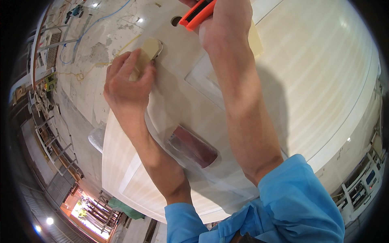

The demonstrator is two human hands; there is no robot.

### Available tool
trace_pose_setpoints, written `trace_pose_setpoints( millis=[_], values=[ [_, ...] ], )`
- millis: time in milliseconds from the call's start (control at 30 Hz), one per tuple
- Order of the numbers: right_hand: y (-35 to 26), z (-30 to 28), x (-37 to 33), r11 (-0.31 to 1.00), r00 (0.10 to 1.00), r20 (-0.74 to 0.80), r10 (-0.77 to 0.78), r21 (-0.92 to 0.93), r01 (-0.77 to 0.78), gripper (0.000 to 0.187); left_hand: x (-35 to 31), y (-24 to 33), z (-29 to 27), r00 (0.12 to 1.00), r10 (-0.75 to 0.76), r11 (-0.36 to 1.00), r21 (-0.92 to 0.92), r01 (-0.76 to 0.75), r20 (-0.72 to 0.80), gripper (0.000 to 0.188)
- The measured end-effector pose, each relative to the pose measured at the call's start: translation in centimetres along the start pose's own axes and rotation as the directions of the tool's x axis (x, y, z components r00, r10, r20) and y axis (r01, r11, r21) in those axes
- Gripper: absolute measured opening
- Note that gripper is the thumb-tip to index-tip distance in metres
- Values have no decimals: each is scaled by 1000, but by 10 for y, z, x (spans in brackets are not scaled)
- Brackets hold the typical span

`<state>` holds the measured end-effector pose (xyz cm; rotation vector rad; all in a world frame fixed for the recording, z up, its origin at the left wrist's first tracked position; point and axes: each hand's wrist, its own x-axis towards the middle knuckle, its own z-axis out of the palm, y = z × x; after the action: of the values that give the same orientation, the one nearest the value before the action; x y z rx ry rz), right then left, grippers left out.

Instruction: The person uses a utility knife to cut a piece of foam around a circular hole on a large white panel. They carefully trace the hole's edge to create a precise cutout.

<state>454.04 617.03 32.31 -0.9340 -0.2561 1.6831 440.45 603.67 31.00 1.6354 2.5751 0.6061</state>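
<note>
Tape roll [149, 49]: beige, on the pale door panel [324, 81], near a round hole [176, 21]; my left grip [129, 81] pinches its strip. Orange cutter [197, 13]: clenched in my right grip [221, 28]. Dark red block [193, 146]: under clear film, between my forearms.

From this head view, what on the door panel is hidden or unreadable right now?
- Orange tool: its top is cut off by the upper edge; the right hand covers its handle.
- Beige pad: its lower part is under the left hand.
- Dark red block: blurred by clear film.
- Door panel: its middle is hidden by forearms.
</note>
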Motion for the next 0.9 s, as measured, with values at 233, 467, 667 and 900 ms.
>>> trace_pose_setpoints(
  millis=[233, 467, 667, 900],
  values=[
    [3, 0, 10, 989, 988, -61, 144, -31, -146, 25, -1, 2, -5, 999, 6, 999, 33, -7, 36, 39],
    [9, -2, 13, 998, 998, -25, 61, 32, -61, 22, 1, 3, -3, 1000, 11, 1000, 16, -12, 12, 40],
    [14, -7, 1, 993, 993, -25, -116, -21, 115, 27, 0, 11, -4, 1000, 1, 999, 49, -2, 20, 43],
    [4, -19, 2, 996, 996, -3, -90, -24, 90, 38, 2, 18, -8, 998, 19, 998, 60, -22, 58, 42]
  ],
)
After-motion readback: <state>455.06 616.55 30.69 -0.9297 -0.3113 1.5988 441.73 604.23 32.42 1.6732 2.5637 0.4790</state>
